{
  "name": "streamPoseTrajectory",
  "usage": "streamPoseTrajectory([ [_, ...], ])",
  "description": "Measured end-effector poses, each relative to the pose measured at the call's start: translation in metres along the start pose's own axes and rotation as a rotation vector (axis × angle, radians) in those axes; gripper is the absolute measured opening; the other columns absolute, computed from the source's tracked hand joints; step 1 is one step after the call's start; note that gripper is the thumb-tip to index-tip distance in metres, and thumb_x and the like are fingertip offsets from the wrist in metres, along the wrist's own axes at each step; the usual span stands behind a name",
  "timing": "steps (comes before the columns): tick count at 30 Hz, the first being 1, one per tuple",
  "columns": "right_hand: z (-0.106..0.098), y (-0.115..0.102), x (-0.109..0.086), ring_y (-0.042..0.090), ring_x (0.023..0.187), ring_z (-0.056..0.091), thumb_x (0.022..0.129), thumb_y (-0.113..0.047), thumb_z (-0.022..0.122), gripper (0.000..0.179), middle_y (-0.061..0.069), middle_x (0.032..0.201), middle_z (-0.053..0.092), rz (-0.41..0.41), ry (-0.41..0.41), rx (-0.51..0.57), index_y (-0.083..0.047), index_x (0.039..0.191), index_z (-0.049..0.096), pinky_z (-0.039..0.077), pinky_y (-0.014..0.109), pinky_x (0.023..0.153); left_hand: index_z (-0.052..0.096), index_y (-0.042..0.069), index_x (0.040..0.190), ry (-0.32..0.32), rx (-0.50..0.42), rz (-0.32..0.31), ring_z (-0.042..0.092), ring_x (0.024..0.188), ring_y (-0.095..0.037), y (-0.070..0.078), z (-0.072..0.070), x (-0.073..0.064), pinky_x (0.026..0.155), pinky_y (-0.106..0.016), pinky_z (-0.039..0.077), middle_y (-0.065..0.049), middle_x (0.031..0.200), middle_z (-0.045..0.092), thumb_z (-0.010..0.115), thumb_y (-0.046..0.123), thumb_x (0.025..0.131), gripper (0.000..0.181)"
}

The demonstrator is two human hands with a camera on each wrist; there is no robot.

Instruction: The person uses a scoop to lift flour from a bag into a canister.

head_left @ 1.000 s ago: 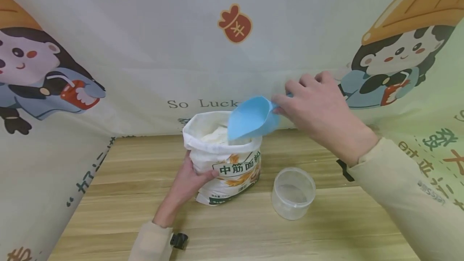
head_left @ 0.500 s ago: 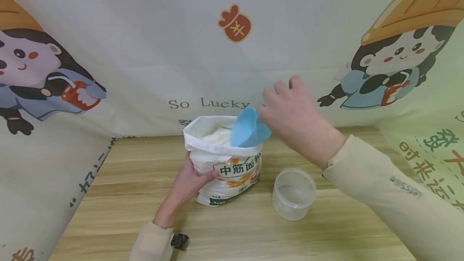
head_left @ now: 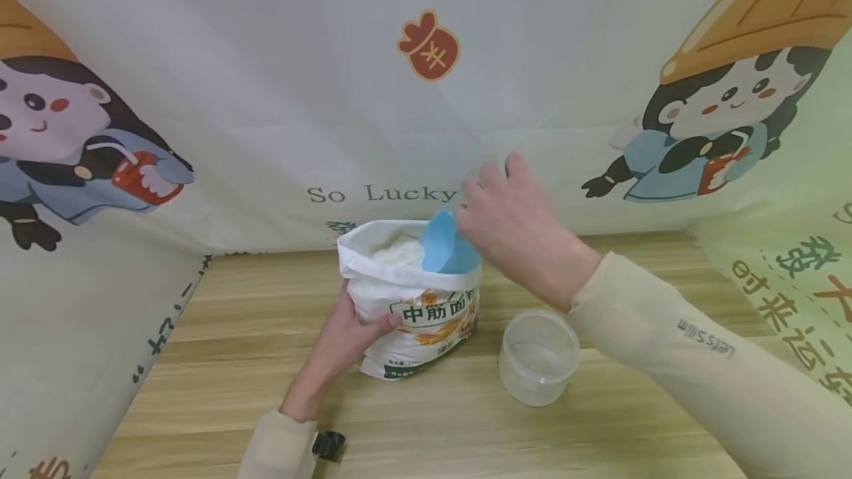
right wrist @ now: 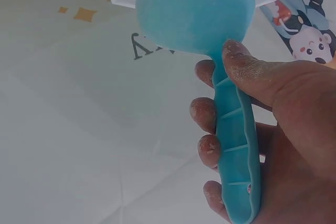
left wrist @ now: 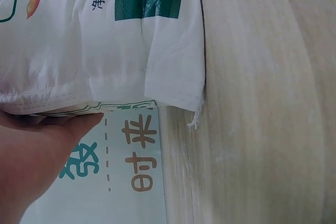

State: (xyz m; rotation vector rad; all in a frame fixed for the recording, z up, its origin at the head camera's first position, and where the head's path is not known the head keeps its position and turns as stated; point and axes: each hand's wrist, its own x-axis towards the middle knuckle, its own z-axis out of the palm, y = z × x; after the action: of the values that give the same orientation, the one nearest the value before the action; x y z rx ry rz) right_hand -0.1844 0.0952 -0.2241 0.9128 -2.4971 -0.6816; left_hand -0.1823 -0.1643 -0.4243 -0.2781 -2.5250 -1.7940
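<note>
A: Quick, what's the L hand [head_left: 349,336] got?
B: Flour bag [head_left: 382,350]; gripping its L side, thumb across the front; bag's upright on the wood counter [head_left: 193,375], top folded out, white flour [head_left: 399,250] visible inside.
A: And the R hand [head_left: 512,224]?
B: Wrapped round the handle of the blue scoop [right wrist: 194,14], thumb up by the bowl; scoop bowl's down in the bag's mouth, R side, right beside the flour; can't tell how deep.
A: Any powder on the hand?
B: Yep; R wrist cam shows white dust on thumb + fingertips [right wrist: 209,150].
A: What else is nearby?
B: Clear round tub [head_left: 532,383], mouth up, on counter just R of bag; cloth backdrop [head_left: 266,87] behind, w/ "So Lucky" + cartoon figs.
</note>
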Motion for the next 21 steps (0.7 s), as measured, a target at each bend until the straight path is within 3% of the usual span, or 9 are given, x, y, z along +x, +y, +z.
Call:
streamPoseTrajectory([
  [12, 0.016, -0.01, 0.008, 0.025, 0.083, 0.05, 0.089, -0.012, 0.081, 0.01, 0.004, 0.088, 0.06, -0.018, 0.04, 0.03, -0.015, 0.097, 0.076, 0.044, 0.042, 0.079, 0.03, 0.009, 0.155, -0.001, 0.023, -0.007, 0.06, 0.121, -0.035, 0.0, 0.001, 0.0, 0.102, -0.051, 0.05, -0.019, 0.134, 0.06, 0.085, 0.015, 0.085, 0.089],
  [18, 0.026, -0.009, 0.006, 0.028, 0.09, 0.052, 0.09, -0.011, 0.08, 0.016, 0.005, 0.094, 0.063, 0.013, 0.042, 0.15, -0.018, 0.103, 0.076, 0.043, 0.046, 0.084, 0.03, 0.009, 0.155, 0.005, 0.026, -0.013, 0.059, 0.12, -0.034, 0.001, 0.0, 0.0, 0.103, -0.05, 0.048, -0.019, 0.133, 0.06, 0.085, 0.015, 0.085, 0.089],
  [21, 0.032, -0.007, 0.005, 0.028, 0.091, 0.051, 0.095, -0.024, 0.076, 0.016, 0.004, 0.095, 0.063, 0.036, 0.03, 0.215, -0.019, 0.111, 0.076, 0.041, 0.044, 0.084, 0.029, 0.009, 0.156, 0.002, 0.026, -0.01, 0.059, 0.121, -0.034, 0.001, 0.0, -0.001, 0.103, -0.05, 0.048, -0.019, 0.134, 0.06, 0.085, 0.016, 0.085, 0.09],
])
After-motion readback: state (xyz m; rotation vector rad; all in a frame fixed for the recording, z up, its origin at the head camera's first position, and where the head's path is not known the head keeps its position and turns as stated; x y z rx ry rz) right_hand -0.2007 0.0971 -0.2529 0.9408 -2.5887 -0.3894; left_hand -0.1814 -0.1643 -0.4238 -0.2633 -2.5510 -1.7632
